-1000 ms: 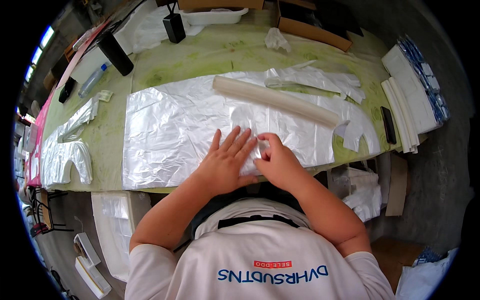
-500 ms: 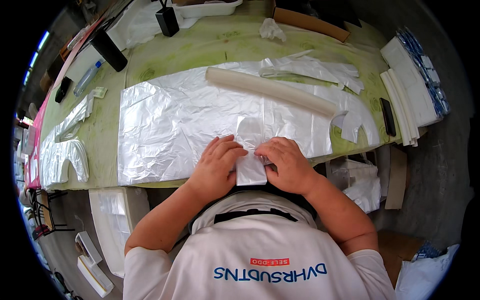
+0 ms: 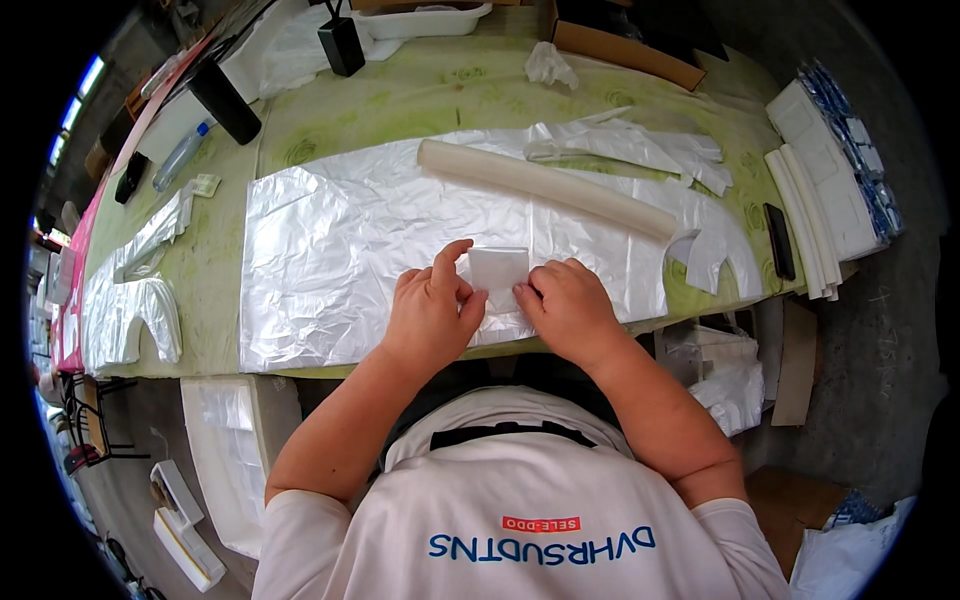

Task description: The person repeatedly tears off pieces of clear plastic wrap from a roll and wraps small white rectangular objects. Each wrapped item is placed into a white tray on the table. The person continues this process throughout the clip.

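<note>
A small folded square of white translucent plastic film (image 3: 499, 268) lies between my hands near the table's front edge. My left hand (image 3: 432, 312) has its thumb on the square's lower left corner, with the index finger raised beside its left edge. Curled fingers and thumb of my right hand (image 3: 570, 308) grip the lower right corner. Underneath spreads a wide wrinkled sheet of silvery-white plastic film (image 3: 330, 250). Across that sheet rests a long pale roll (image 3: 545, 190), a little beyond my hands.
More film pieces lie at the left (image 3: 140, 310) and far right (image 3: 640, 150). A black phone (image 3: 778, 242) is near the right edge by several white rolls (image 3: 805, 225). Farther off are a bottle (image 3: 180, 157), a black cylinder (image 3: 225, 103) and a cardboard box (image 3: 630, 50).
The long folded strip between my hands has become a shorter square, folded away from me. Both hands have shifted slightly, and my left index finger has lifted.
</note>
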